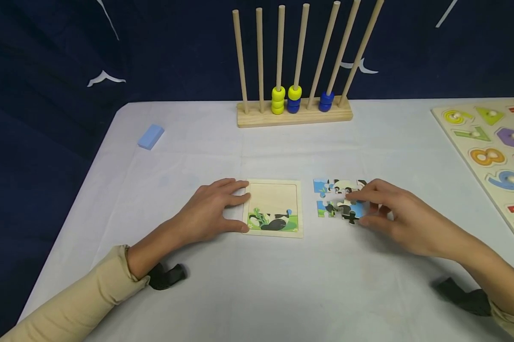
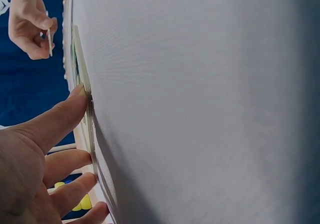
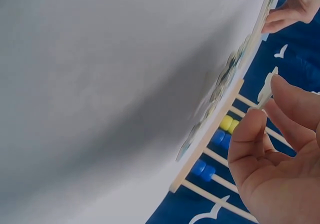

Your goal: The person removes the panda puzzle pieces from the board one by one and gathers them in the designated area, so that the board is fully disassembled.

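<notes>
A square wooden puzzle tray (image 1: 300, 204) lies on the white table, its lower part filled with a panda picture. My left hand (image 1: 216, 209) rests at the tray's left side, fingers spread, with thumb and fingertips against the edge. To the right of the tray, my right hand (image 1: 395, 216) pinches a jigsaw piece (image 3: 266, 88) between thumb and fingers, lifted off the table. Under and beside that hand lie several loose jigsaw pieces (image 1: 322, 185) in blue, green, black and white, some partly hidden by the fingers.
Behind the tray stands a wooden bead rack (image 1: 261, 121) with upright rods and yellow and blue beads. A blue block (image 1: 151, 137) lies at the far left. Along the right edge is a wooden number-and-shape board (image 1: 462, 147). Black straps (image 1: 168, 277) hang at both wrists.
</notes>
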`<control>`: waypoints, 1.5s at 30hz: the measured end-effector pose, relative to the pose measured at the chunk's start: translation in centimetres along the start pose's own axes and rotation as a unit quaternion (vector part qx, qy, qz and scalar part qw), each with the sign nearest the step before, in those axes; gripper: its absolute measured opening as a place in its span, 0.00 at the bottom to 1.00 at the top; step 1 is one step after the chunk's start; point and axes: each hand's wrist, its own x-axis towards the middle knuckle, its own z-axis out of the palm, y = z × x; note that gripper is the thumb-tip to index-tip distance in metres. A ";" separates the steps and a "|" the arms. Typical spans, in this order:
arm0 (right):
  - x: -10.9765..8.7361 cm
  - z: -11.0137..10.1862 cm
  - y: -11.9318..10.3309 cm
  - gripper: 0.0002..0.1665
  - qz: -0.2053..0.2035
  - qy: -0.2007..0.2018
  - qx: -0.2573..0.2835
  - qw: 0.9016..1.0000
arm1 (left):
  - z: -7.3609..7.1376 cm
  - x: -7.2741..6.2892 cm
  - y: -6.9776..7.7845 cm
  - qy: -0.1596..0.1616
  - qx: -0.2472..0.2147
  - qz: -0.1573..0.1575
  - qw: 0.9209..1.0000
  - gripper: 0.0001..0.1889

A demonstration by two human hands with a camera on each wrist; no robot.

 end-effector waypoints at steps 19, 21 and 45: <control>-2.0 -0.6 1.8 0.32 0.006 -0.013 -0.053 0.999 | 0.0 0.0 0.0 0.000 0.000 0.000 1.000 0.37; -2.2 -0.7 1.9 0.31 0.013 -0.019 -0.058 0.998 | 0.0 0.0 0.0 0.000 0.001 0.000 1.000 0.37; -1.8 -1.4 3.5 0.30 0.050 -0.081 -0.095 0.991 | 0.0 0.1 0.0 -0.003 0.002 -0.004 1.000 0.38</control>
